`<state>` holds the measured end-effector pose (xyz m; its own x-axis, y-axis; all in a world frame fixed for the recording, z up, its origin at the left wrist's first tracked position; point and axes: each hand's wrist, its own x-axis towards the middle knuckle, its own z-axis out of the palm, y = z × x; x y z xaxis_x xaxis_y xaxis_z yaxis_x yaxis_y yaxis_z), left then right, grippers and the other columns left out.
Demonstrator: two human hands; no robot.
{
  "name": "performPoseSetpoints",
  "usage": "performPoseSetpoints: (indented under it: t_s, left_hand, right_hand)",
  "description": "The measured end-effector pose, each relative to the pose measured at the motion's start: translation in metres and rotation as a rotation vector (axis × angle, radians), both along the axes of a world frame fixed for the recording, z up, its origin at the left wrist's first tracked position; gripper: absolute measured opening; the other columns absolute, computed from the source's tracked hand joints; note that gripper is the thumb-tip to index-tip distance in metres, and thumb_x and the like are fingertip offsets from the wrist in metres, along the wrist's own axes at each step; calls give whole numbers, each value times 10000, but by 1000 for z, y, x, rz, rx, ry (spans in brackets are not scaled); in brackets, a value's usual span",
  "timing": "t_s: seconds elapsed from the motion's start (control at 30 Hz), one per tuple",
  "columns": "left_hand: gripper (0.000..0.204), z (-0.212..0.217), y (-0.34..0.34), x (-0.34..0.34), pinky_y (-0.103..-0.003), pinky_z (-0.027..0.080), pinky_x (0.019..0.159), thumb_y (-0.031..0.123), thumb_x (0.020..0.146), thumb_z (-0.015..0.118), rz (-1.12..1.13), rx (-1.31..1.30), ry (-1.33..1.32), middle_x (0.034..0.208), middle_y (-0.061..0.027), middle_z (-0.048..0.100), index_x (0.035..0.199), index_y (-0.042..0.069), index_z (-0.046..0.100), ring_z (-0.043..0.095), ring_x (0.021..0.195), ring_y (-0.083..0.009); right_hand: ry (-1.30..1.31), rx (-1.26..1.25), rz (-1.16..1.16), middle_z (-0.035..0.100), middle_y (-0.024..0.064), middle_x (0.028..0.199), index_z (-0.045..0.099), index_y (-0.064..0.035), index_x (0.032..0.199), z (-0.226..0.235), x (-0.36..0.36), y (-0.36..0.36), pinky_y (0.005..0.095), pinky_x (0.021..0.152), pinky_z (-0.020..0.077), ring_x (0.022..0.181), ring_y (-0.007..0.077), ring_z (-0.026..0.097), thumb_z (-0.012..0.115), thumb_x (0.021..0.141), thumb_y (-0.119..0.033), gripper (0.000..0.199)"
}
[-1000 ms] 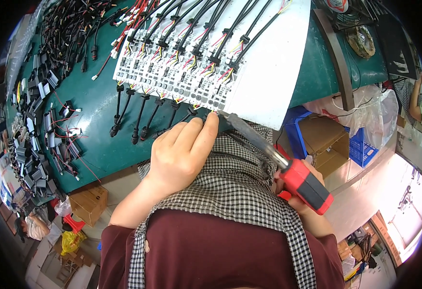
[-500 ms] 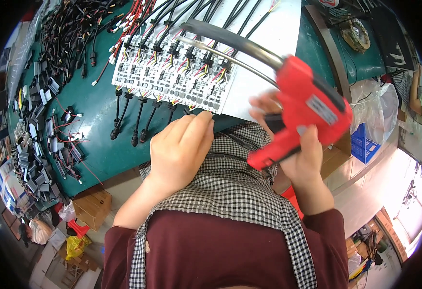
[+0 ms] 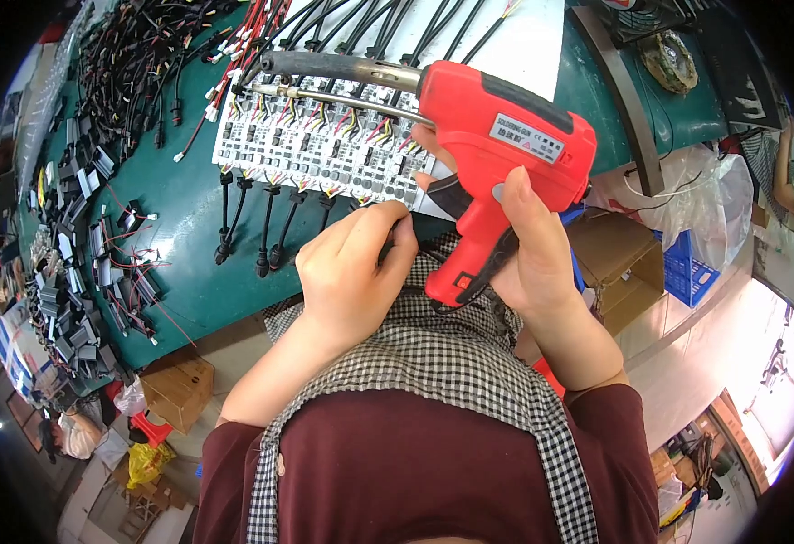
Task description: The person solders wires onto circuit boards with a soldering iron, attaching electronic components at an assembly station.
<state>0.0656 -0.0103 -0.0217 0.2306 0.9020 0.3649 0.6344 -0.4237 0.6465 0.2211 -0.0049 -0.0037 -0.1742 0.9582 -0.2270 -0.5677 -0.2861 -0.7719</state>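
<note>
My right hand (image 3: pixel 537 238) is wrapped round the handle of a red and black soldering gun (image 3: pixel 506 122), thumb on its near side. The gun's dark curved tube and thin metal rod reach left, over a panel of white circuit boards (image 3: pixel 311 150). The tip hovers at the panel's far left corner, by the black cables; whether it touches cannot be told. My left hand (image 3: pixel 347 263) is closed, its fingers curled at the panel's near right corner. What those fingertips grip is hidden. Short black cables with connectors (image 3: pixel 263 240) hang from the panel's near edge.
The panel lies partly on a white sheet (image 3: pixel 528 54) on the green table (image 3: pixel 188 290). A heap of black cables (image 3: pixel 134 63) lies far left, with many grey metal pieces (image 3: pixel 66 281) nearer. At right are a cardboard box (image 3: pixel 619 263) and a blue basket (image 3: pixel 687 267).
The soldering gun has swung left and slightly away from me, its tip now over the panel's far left corner. My left hand has shifted slightly right, its fingers more curled.
</note>
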Motion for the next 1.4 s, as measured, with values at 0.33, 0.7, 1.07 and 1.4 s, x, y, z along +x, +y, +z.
performPoseSetpoints:
  t_s: [0.33,0.7,1.07,1.4]
  left_hand:
    - [145,10,-2,7,-251,383,422,-24,697,649,86,-207,-61,592,-26,530,780,56,562,481,444,-125]
    - [134,17,1,6,-262,402,425,-6,699,633,98,-274,7,598,-31,543,754,69,537,519,463,-141]
    - [144,16,1,7,-281,403,422,-10,685,637,94,-203,40,618,-39,556,754,69,538,510,451,-169]
    - [137,16,1,6,-307,403,426,-13,681,630,76,-187,66,616,-55,546,751,60,538,509,460,-206]
  right_hand:
    - [-39,37,-43,371,209,1356,272,42,1357,-2,10,-9,437,1007,365,1282,354,348,458,901,-476,715]
    - [-270,2,59,617,105,839,442,61,1197,-17,84,-117,258,610,475,665,147,602,746,708,-450,770]
    - [-584,157,102,638,64,766,416,104,1240,-32,85,-131,251,607,486,643,148,627,717,732,-453,812]
    - [-558,103,80,649,104,778,443,94,1220,-44,97,-155,289,645,505,697,219,654,716,733,-443,775]
